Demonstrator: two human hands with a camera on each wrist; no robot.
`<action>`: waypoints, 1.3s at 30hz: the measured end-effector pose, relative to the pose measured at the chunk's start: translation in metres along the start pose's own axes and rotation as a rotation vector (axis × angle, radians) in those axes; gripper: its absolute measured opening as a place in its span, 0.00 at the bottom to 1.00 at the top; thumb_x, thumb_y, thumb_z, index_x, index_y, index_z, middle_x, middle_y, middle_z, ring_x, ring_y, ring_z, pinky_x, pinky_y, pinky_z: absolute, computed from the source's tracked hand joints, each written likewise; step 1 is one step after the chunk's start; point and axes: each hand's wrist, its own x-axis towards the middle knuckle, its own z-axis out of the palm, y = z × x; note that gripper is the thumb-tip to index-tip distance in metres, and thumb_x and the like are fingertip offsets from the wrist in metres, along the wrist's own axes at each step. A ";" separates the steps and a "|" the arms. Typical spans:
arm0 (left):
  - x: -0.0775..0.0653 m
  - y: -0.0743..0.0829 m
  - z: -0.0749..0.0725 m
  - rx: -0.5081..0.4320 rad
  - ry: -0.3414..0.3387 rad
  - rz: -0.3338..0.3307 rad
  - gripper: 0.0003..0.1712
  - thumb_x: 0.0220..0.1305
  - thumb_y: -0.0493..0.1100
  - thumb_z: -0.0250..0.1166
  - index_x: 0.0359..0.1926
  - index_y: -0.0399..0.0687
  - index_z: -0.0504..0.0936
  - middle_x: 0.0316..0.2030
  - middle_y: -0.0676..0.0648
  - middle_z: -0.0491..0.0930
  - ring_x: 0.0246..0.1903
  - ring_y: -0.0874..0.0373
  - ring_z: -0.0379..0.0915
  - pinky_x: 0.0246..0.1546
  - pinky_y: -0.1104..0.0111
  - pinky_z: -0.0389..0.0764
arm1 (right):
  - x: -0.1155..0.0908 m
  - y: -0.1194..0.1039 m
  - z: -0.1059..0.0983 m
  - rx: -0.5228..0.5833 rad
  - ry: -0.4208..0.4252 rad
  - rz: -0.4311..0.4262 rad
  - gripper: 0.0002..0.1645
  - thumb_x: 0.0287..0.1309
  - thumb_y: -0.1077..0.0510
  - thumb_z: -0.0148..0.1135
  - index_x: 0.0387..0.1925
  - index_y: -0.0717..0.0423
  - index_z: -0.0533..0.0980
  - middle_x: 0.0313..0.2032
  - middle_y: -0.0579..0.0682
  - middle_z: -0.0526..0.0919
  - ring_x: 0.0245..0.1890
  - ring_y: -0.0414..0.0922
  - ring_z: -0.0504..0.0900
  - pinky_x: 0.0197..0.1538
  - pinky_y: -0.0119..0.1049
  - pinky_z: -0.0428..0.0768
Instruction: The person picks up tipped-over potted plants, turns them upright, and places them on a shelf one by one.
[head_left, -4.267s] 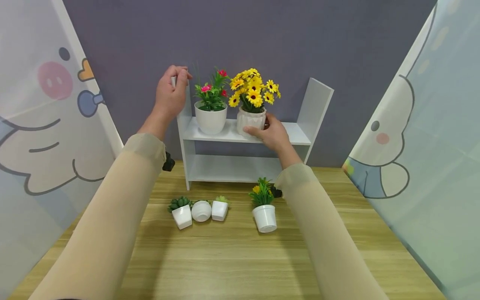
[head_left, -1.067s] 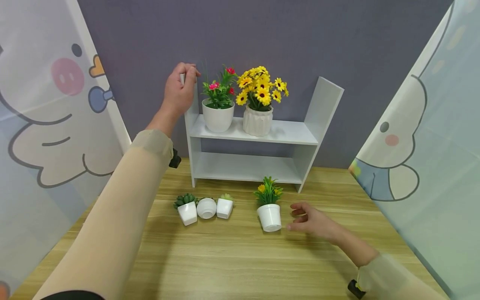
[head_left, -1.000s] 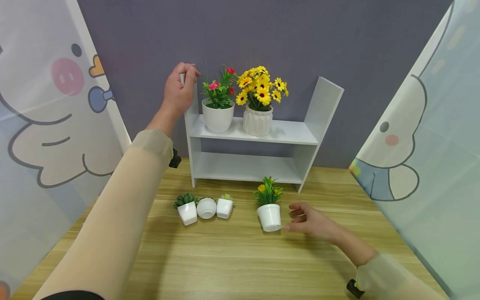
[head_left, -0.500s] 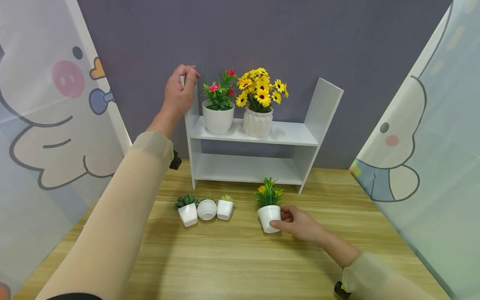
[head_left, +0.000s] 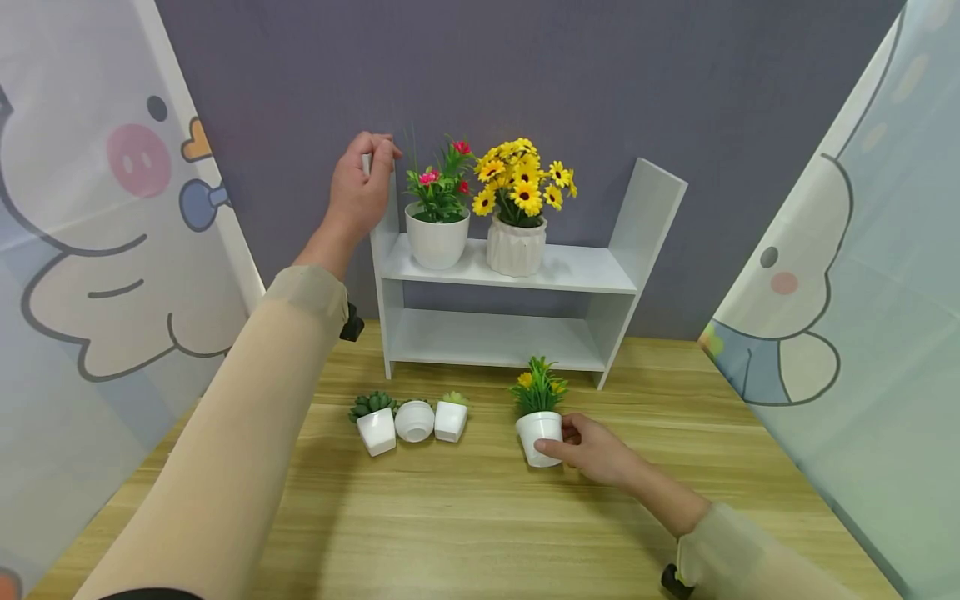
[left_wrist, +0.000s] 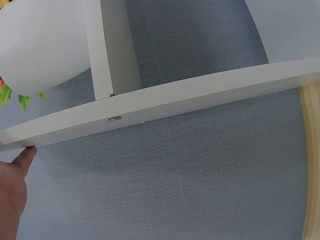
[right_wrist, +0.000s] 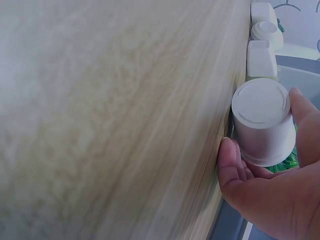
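My left hand (head_left: pixel 362 185) grips the top of the left side panel of a white two-tier shelf (head_left: pixel 510 279); in the left wrist view a finger (left_wrist: pixel 25 159) meets the panel's edge. With my right hand (head_left: pixel 592 450) I hold a small potted plant (head_left: pixel 538 438) with yellow flowers, which lies tipped on the wooden table, its base toward me. The right wrist view shows the white pot (right_wrist: pixel 262 112) between thumb and curled fingers. On the upper shelf stand a pink-flowered potted plant (head_left: pixel 437 237) and a yellow daisy-like potted plant (head_left: pixel 517 246).
Left of the held plant, three small potted succulents lie tipped in a row: a dark green one (head_left: pixel 377 429), a round-potted one (head_left: pixel 415 422) and a pale green one (head_left: pixel 451 421). A grey wall (head_left: pixel 750 167) rises behind the shelf, with cartoon-printed panels at both sides.
My right hand has let go of the daisy pot on the upper shelf, come down to the table, moved left and taken hold of the small yellow-flowered plant. The left hand stays on the shelf panel.
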 end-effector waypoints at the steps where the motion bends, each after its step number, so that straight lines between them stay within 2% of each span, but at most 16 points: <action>1: 0.000 0.000 0.000 0.000 0.000 0.002 0.20 0.87 0.53 0.50 0.45 0.44 0.79 0.62 0.40 0.83 0.74 0.65 0.72 0.61 0.69 0.74 | 0.000 0.000 0.000 0.006 -0.004 0.001 0.43 0.71 0.42 0.74 0.67 0.74 0.72 0.53 0.59 0.86 0.48 0.47 0.84 0.45 0.39 0.86; 10: 0.000 0.000 0.000 -0.014 0.001 -0.004 0.20 0.87 0.53 0.50 0.45 0.45 0.79 0.63 0.41 0.82 0.74 0.66 0.72 0.60 0.69 0.73 | -0.003 0.003 0.000 0.040 -0.016 -0.003 0.46 0.68 0.45 0.77 0.69 0.75 0.70 0.54 0.59 0.85 0.48 0.47 0.84 0.45 0.38 0.86; 17: 0.000 0.000 0.000 -0.007 0.003 -0.002 0.22 0.87 0.53 0.50 0.47 0.39 0.79 0.62 0.41 0.82 0.74 0.66 0.71 0.64 0.67 0.74 | -0.006 0.001 -0.003 0.021 -0.026 -0.022 0.46 0.67 0.48 0.78 0.70 0.76 0.68 0.56 0.62 0.84 0.50 0.48 0.85 0.47 0.36 0.84; 27: 0.000 0.000 0.000 -0.004 -0.001 -0.003 0.21 0.87 0.53 0.50 0.45 0.40 0.78 0.63 0.40 0.82 0.75 0.66 0.71 0.66 0.65 0.74 | -0.012 0.001 -0.004 0.052 -0.032 -0.031 0.55 0.65 0.51 0.80 0.77 0.78 0.61 0.59 0.62 0.83 0.52 0.48 0.84 0.49 0.36 0.86; 34: 0.000 0.000 0.000 0.008 -0.001 -0.010 0.24 0.87 0.53 0.50 0.49 0.33 0.77 0.63 0.42 0.82 0.75 0.66 0.71 0.64 0.67 0.74 | -0.014 0.001 -0.002 0.048 0.015 -0.032 0.54 0.62 0.53 0.82 0.76 0.77 0.63 0.58 0.61 0.82 0.53 0.48 0.84 0.50 0.37 0.86; 39: -0.001 0.001 0.000 -0.002 -0.003 -0.008 0.23 0.87 0.53 0.50 0.47 0.35 0.77 0.65 0.40 0.81 0.75 0.65 0.71 0.66 0.66 0.74 | -0.012 0.002 -0.002 0.027 0.050 -0.019 0.52 0.61 0.53 0.83 0.73 0.76 0.65 0.58 0.62 0.83 0.55 0.50 0.85 0.54 0.41 0.86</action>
